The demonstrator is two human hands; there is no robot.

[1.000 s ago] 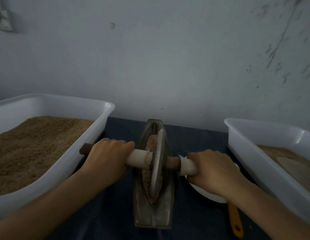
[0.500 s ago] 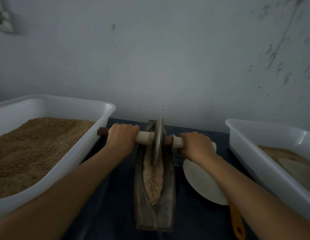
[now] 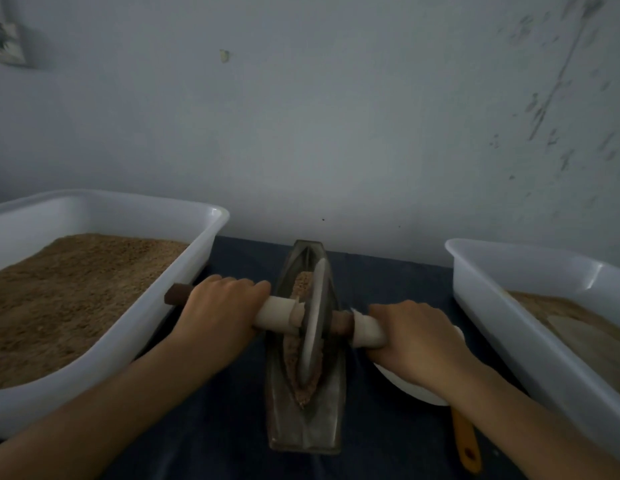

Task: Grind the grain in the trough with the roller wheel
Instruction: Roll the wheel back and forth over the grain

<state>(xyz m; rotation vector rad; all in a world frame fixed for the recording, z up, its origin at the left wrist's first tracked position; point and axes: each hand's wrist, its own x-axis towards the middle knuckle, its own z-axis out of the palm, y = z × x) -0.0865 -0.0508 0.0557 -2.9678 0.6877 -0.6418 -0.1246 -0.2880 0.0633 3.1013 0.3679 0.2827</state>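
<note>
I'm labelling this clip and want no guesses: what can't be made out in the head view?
- White dish: mostly hidden under the right hand; contents unseen.
- Orange handle: its top is covered by the right forearm.
- Right tub: cut off by the frame edge.
- Axle: the left hand wraps its middle.
- Wall fixture: blurred, unidentifiable.

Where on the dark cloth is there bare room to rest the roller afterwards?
Bare dark blue cloth lies between the left white plastic tub and the grey metal trough. Right of the trough is crowded: a white round dish and an orange handle sit against the right white tub.
</note>
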